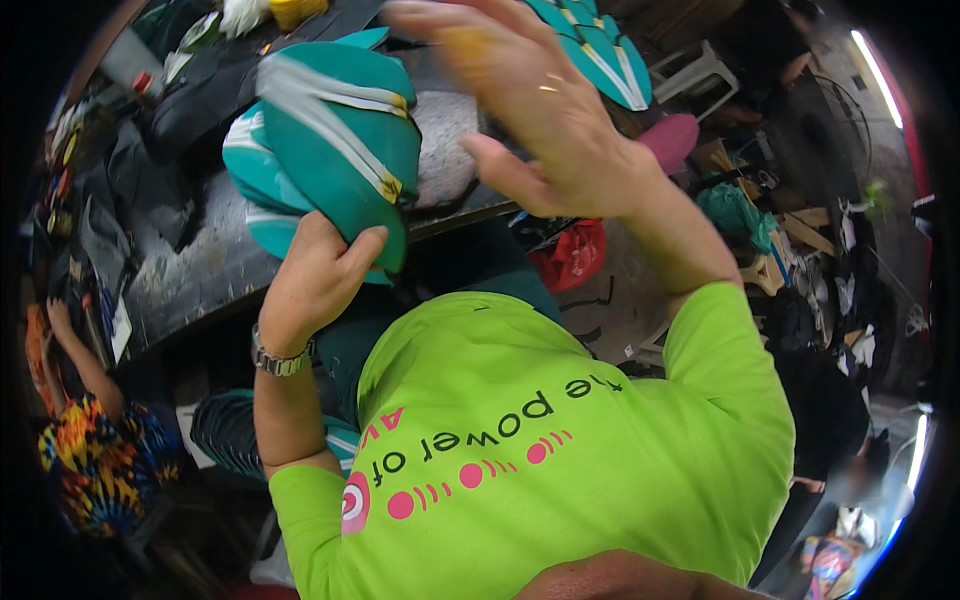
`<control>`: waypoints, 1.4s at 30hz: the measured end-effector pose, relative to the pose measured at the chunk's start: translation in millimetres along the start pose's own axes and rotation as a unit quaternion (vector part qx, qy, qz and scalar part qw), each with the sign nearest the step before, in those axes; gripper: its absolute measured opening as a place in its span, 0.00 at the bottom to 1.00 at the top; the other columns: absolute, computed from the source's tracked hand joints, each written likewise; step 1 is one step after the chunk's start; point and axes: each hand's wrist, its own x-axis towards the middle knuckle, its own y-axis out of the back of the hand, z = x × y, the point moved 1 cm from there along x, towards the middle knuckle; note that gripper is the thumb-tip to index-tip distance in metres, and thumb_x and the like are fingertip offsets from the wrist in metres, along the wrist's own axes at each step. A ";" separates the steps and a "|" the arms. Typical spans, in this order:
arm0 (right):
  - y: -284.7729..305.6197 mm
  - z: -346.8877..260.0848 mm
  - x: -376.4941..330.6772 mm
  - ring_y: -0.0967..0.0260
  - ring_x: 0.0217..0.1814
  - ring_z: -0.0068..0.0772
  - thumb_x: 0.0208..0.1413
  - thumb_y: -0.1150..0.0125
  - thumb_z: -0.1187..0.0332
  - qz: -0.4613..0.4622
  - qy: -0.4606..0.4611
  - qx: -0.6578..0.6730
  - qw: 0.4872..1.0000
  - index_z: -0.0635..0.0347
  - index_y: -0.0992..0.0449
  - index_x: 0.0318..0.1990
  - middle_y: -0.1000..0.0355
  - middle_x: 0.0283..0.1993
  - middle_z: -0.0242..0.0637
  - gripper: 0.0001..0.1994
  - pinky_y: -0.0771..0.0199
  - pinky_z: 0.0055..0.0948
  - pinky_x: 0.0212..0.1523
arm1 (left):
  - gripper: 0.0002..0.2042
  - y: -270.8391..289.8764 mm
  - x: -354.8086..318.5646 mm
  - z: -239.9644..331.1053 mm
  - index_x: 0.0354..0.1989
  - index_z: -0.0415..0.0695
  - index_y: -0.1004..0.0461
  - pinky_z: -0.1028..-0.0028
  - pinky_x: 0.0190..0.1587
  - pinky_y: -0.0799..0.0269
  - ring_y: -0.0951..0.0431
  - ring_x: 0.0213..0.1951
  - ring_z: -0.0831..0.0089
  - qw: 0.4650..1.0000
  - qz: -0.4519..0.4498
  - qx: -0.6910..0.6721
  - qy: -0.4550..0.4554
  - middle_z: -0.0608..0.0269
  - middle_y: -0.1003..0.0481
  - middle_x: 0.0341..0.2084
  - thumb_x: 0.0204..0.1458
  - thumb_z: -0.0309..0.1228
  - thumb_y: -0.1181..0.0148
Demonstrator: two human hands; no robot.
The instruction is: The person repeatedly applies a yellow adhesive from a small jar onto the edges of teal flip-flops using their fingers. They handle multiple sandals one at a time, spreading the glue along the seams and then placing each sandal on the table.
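Observation:
My left hand [315,275] grips the lower edge of a teal leather piece [340,140] with white and yellow stripes, holding it up over the worn grey workbench [200,265]. A wristwatch sits on that wrist. My right hand [530,100] is raised above the bench with fingers spread, blurred, a ring on one finger and something small and yellowish at the fingertips. More teal striped pieces [590,45] lie at the far end of the bench. My lime green shirt fills the lower middle.
Dark fabric and tools [130,170] crowd the bench's left side. A person in a colourful patterned top [95,450] sits at lower left. A red bag [575,255], a pink stool [670,140], a white plastic chair [700,70] and clutter lie on the floor to the right.

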 end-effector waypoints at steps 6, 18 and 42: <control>-2.5 -6.8 37.3 0.29 0.58 0.40 0.47 0.35 0.74 -0.285 0.064 -0.115 0.950 0.23 0.43 0.70 0.24 0.49 0.32 0.43 0.38 0.40 0.65 | 0.11 -0.9 10.9 35.4 0.44 0.35 0.30 0.50 0.44 0.32 0.28 0.43 0.37 0.973 -0.023 0.173 -0.151 0.36 0.26 0.37 0.51 0.22 0.48; 104.4 110.3 -80.2 0.29 0.48 0.28 0.51 0.47 0.86 0.197 -0.419 0.302 0.833 0.52 0.47 0.73 0.30 0.49 0.38 0.40 0.27 0.25 0.51 | 0.16 31.6 3.3 -76.1 0.57 0.39 0.30 0.70 0.59 0.34 0.30 0.55 0.72 0.889 0.412 -0.137 -0.141 0.59 0.32 0.55 0.61 0.26 0.45; -152.7 487.3 -12.5 0.43 0.70 0.62 0.61 0.47 0.63 0.249 -0.703 0.147 0.649 0.47 0.74 0.75 0.50 0.72 0.61 0.45 0.42 0.55 0.67 | 0.27 -19.6 19.9 -122.0 0.64 0.37 0.38 0.52 0.66 0.46 0.41 0.66 0.47 0.846 0.468 0.253 -0.035 0.45 0.40 0.63 0.67 0.47 0.59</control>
